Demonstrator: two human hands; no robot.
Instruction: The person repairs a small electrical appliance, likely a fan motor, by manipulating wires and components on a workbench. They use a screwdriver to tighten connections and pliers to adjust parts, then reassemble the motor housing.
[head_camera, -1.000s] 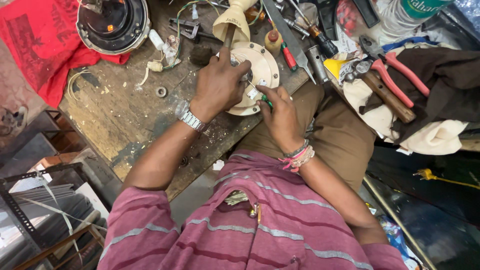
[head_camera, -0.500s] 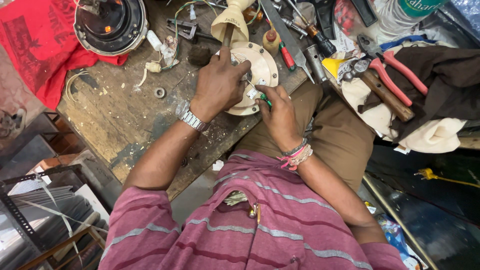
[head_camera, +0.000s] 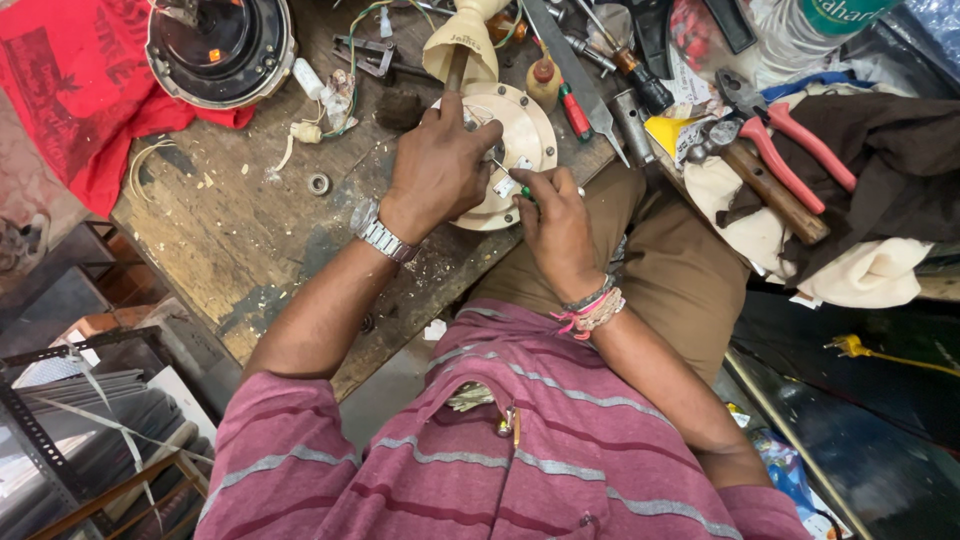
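On the left of the worn wooden bench (head_camera: 230, 230) lie one red cloth (head_camera: 70, 90) and one black round housing (head_camera: 220, 45). At the bench's near edge the left hand (head_camera: 440, 165) is clamped over one cream round fan cover (head_camera: 520, 150), seemingly to steady it, while the right hand (head_camera: 555, 215) pinches one green-handled tool (head_camera: 518, 190) against it. Farther right lie one red-handled pliers (head_camera: 790, 135) and one wooden-handled hammer (head_camera: 765, 180).

motor housing (head_camera: 222, 48) left of disc (head_camera: 520, 140), pliers (head_camera: 790, 135) right
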